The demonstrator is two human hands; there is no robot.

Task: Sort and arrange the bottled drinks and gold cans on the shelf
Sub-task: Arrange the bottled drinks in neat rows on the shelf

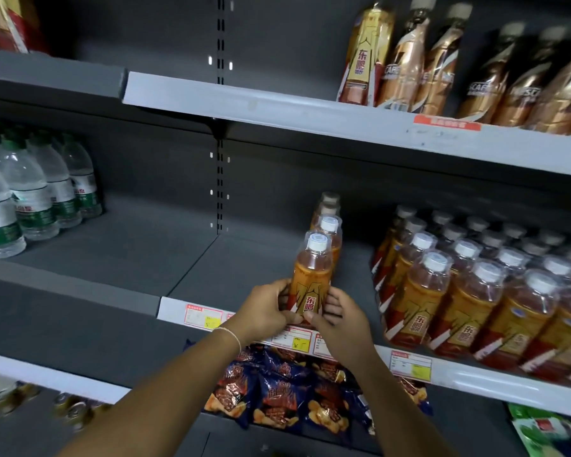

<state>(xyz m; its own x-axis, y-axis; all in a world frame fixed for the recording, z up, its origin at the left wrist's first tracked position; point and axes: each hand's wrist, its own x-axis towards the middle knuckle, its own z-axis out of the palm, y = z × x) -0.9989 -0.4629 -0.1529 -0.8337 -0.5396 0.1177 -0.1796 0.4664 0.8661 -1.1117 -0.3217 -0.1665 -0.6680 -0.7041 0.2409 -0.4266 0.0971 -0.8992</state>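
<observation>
Grip: left hand (264, 308) and right hand (338, 313), both arms reaching up and forward, fingers curled round the lower label of one upright orange bottle (312, 278), one hand on each side, at the front lip of the middle shelf (244, 268). Directly behind the orange bottle stands a single-file row (328, 225) of like white-capped bottles holding amber drink, and to its right, apart, a dense block (475, 291) of the same. Far left of it are clear water bottles (30, 192); below and left, blurred gold cans (76, 410); directly below, blue snack bags (287, 394).
</observation>
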